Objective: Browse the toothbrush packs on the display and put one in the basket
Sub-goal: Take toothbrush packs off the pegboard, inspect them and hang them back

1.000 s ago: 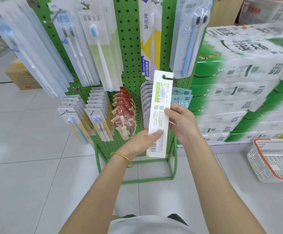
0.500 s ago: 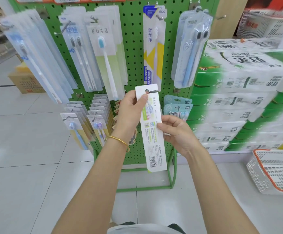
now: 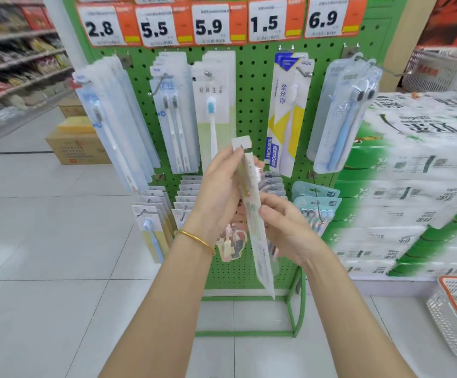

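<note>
Before the green pegboard display (image 3: 252,85), both hands hold one toothbrush pack (image 3: 257,227) upright and edge-on: the left hand (image 3: 216,197) pinches its upper part, the right hand (image 3: 284,227) grips its middle. Bare tiled floor (image 3: 44,241) lies open to the left; stacked cartons (image 3: 413,186) crowd the right. At the near right edge, the white basket (image 3: 451,317) is cut off. Half a second ago the pack's printed face showed; now it is turned sideways, its print unreadable, and the price tags (image 3: 211,23) have come into view.
</note>
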